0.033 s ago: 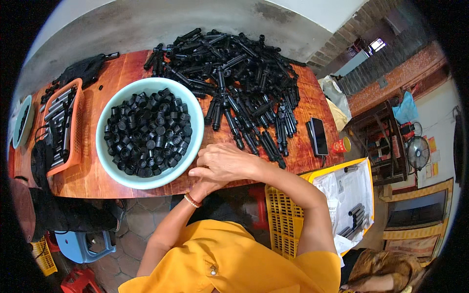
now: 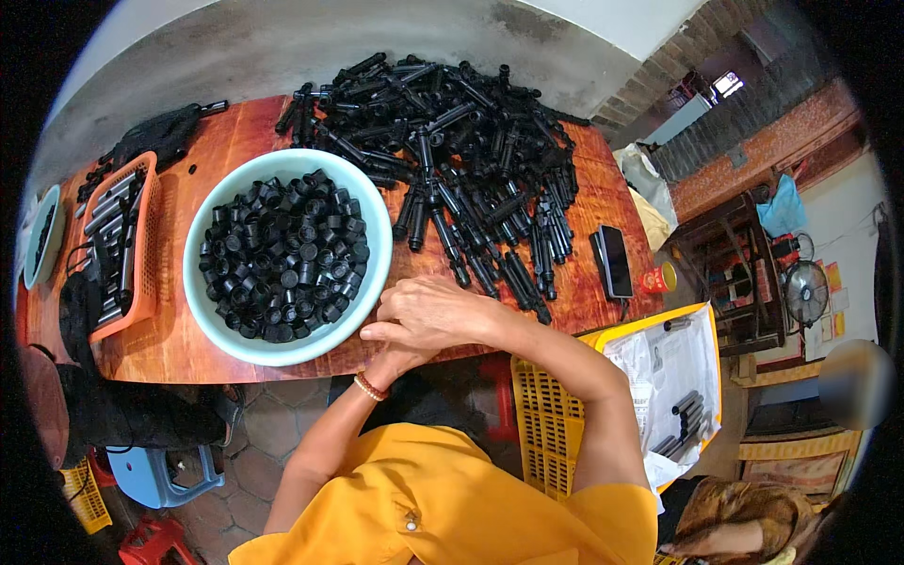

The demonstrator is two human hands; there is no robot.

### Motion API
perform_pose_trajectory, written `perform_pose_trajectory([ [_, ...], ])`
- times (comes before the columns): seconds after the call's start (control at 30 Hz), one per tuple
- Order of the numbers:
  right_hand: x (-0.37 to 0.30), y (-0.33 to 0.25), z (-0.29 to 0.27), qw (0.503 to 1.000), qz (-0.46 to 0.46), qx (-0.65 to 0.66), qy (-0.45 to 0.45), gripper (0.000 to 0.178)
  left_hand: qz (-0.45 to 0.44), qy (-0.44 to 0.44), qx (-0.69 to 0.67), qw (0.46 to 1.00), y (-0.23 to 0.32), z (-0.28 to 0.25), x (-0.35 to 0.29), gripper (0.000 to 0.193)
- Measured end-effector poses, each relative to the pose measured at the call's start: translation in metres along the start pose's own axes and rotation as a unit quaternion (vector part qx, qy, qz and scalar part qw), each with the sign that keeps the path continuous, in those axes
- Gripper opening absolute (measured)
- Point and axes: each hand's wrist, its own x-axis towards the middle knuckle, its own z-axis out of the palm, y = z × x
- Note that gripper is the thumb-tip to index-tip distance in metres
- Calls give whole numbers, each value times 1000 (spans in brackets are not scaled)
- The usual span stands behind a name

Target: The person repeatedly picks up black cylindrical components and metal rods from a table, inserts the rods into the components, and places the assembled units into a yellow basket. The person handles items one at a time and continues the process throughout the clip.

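My right hand [image 2: 431, 309] lies across my left hand [image 2: 405, 356] at the table's front edge, just right of a pale blue bowl. The right fingers are curled, their tips turned under; what is inside them, if anything, stays hidden. Most of my left hand is covered, its fingers out of sight, with a beaded bracelet [image 2: 371, 386] on the wrist. The bowl [image 2: 201, 306] is filled with small black caps [image 2: 287, 254]. Beyond my hands, a large heap of black tubular parts [image 2: 452, 132] spreads over the wooden table [image 2: 254, 122].
An orange basket [image 2: 151, 226] of dark tubes stands at left. A phone [image 2: 616, 264] and a red can [image 2: 659, 279] lie at right. Nearer, a yellow crate [image 2: 546, 424] sits beside a paper-lined tray [image 2: 650, 353] holding black tubes. Stools and another person's arm [image 2: 720, 539] are around.
My hands have not visibly moved. A blurred round shape has come into view at the far right edge.
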Motion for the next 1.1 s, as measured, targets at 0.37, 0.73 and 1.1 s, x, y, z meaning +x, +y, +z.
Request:
perform_pose_trajectory([
  [0.37,7,7,19,997,30,-14,69,48,-16,-17,0,1000,-7,5,-3,27],
  [0.73,1,4,14,998,49,-17,47,45,-15,-22,29,999,-2,-7,4,28],
  [1.1,-8,5,12,997,-40,6,70,52,-7,-26,50,998,-6,-12,29,29],
])
